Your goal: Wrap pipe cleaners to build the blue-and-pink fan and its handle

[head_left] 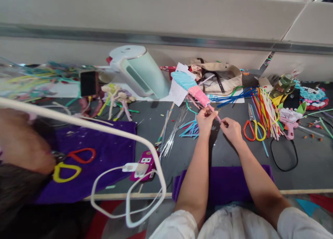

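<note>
White cord (104, 124) is looped across lower left, while a pink-and-blue fuzzy piece (191, 86) is held right of centre, its stem pinched by left hand (205, 120) and right hand (231, 129), presumably for steadiness, scissors (252, 120) placed just beyond, at right.

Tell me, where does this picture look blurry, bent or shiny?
Head view: another person's hand and the far-left stems look smeared; head view: the kettle leans, perhaps from lens distortion; head view: clear strands show whitish glints; head view: the pink-and-blue piece looks clearer.
</note>
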A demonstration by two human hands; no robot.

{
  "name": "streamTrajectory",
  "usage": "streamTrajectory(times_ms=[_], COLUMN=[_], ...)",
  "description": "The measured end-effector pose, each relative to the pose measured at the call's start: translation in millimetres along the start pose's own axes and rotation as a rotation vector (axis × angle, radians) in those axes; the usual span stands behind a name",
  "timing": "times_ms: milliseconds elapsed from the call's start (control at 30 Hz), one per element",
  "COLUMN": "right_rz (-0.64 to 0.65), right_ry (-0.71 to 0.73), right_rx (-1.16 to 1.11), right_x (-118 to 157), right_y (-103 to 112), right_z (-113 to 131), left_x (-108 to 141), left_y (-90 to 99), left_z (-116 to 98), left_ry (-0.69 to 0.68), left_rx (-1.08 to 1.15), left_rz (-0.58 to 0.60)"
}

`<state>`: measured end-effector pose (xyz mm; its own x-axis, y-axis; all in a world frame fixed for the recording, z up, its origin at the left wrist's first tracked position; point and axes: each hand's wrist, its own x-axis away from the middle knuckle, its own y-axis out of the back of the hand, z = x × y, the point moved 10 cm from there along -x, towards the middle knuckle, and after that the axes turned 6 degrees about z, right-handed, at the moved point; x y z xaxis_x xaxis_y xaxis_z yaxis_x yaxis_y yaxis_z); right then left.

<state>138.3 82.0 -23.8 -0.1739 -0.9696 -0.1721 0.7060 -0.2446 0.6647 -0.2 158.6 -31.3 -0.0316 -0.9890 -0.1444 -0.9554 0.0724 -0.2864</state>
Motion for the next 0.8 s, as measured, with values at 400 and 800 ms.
streamTrajectory(times_ms=[400,800], right_rz=[0.157,0.206], right_ry=[-0.04,-0.01], right_rx=[-0.098,-0.163], right_x=[-1.3,-0.5], right_y=[-8.7,-7.0], right_z=[-4.6,-1.4], left_x=[1.9,2.2], left_y=[-12.5,-15.4], left_z=[-3.0,-0.4], left_ry=[-0.022,0.002], left_rx=[-0.159,-0.119], left_rz=[0.137,0.194])
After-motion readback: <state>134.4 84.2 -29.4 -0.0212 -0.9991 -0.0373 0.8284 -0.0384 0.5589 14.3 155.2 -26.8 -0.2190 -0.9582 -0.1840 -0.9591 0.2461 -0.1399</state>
